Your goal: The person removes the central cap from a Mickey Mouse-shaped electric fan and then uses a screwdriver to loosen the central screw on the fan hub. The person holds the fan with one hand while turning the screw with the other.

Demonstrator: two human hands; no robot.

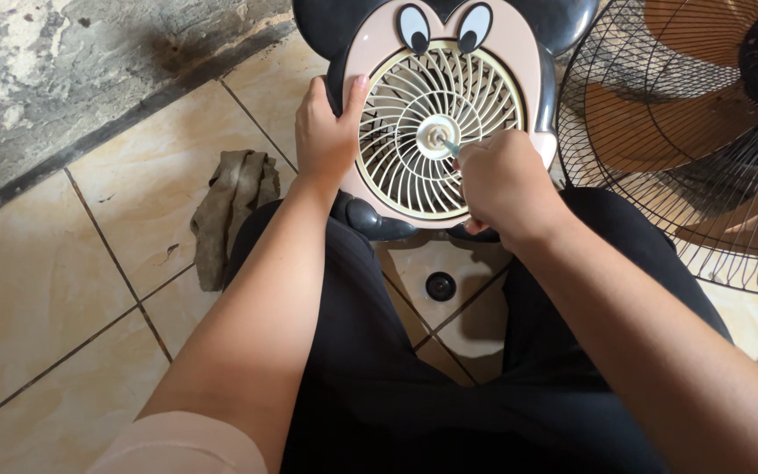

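Your two hands work on a small pink-and-black plastic fan shaped like a cartoon mouse face (446,114), propped on the tiled floor (63,281) between your knees at 12 o'clock.

Your left hand (326,132) grasps the fan's rim at its 9 o'clock edge, thumb lying up along the pink face. Your right hand (504,183) is clenched around a thin metal tool (451,147) whose tip meets the cream hub (436,136) at the middle of the round cream grille. A crumpled brown rag (230,211) lies on the floor at 9 o'clock. A large black wire fan guard with orange blades (686,132) sits at 2 o'clock. A small black round cap (440,286) rests on the tile just beneath the fan.
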